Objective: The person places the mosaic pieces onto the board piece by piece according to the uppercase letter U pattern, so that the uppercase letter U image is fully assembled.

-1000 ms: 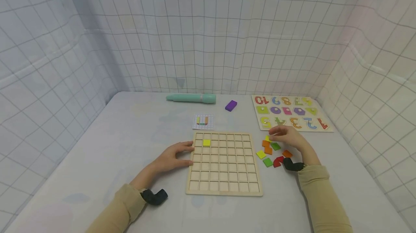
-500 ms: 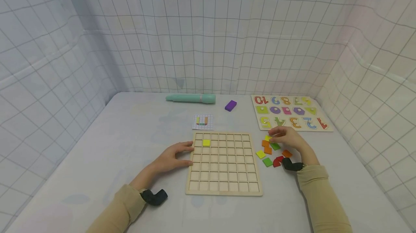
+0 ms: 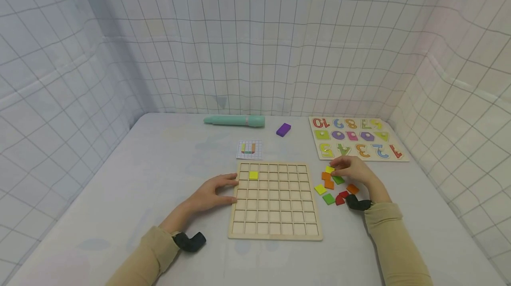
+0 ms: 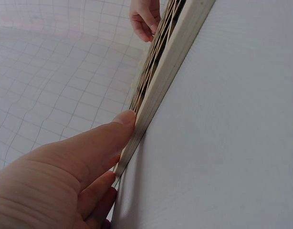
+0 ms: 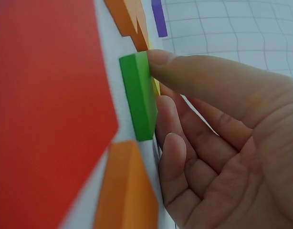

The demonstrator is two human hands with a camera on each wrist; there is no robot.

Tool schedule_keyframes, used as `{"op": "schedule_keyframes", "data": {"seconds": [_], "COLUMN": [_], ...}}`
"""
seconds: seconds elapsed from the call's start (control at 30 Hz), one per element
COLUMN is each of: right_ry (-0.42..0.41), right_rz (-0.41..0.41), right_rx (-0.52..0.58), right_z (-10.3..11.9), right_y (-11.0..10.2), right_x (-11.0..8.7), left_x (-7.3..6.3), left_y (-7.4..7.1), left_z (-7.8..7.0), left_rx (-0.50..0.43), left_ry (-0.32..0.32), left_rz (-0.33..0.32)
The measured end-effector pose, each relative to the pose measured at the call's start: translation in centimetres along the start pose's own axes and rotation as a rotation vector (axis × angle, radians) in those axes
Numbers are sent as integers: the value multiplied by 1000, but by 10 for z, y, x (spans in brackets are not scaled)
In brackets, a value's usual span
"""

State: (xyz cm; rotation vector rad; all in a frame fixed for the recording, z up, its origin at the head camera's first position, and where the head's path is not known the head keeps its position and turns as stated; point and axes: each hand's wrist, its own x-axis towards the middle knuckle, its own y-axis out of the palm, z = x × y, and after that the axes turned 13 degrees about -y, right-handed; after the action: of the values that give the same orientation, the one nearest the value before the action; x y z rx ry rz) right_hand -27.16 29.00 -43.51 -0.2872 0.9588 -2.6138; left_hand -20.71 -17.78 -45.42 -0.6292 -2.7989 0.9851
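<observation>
A wooden grid board (image 3: 275, 237) lies flat on the table, with one yellow square tile (image 3: 253, 175) in a cell near its top left. My left hand (image 3: 209, 193) rests against the board's left edge, its thumb and fingertips touching the rim. Right of the board, my right hand (image 3: 353, 171) has thumb and fingertips at the edges of another yellow tile (image 3: 329, 169), which it appears to pinch. Just below the thumb lies a green tile (image 3: 338, 180). In the right wrist view that green tile (image 5: 138, 98) hides most of the yellow one.
Orange tiles (image 3: 329, 184), a yellow tile (image 3: 320, 189), a green tile (image 3: 329, 199) and red pieces (image 3: 340, 200) lie around the right hand. Behind are a pattern card (image 3: 249, 155), a teal marker (image 3: 235, 120), a purple block (image 3: 284, 130) and a number puzzle (image 3: 315, 144).
My right hand has shifted very slightly at the yellow tile, uncovering more of it. The left hand and the board stay where they were.
</observation>
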Motion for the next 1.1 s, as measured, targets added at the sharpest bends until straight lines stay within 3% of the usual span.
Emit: {"op": "schedule_keyframes", "data": {"seconds": [1.1], "right_ry": [30], "right_rz": [28], "right_rx": [-66], "right_z": [6], "right_y": [0], "right_x": [0], "left_x": [-2], "left_y": [-1], "left_z": [-3], "left_rx": [-1], "left_ry": [-7], "left_rz": [7]}}
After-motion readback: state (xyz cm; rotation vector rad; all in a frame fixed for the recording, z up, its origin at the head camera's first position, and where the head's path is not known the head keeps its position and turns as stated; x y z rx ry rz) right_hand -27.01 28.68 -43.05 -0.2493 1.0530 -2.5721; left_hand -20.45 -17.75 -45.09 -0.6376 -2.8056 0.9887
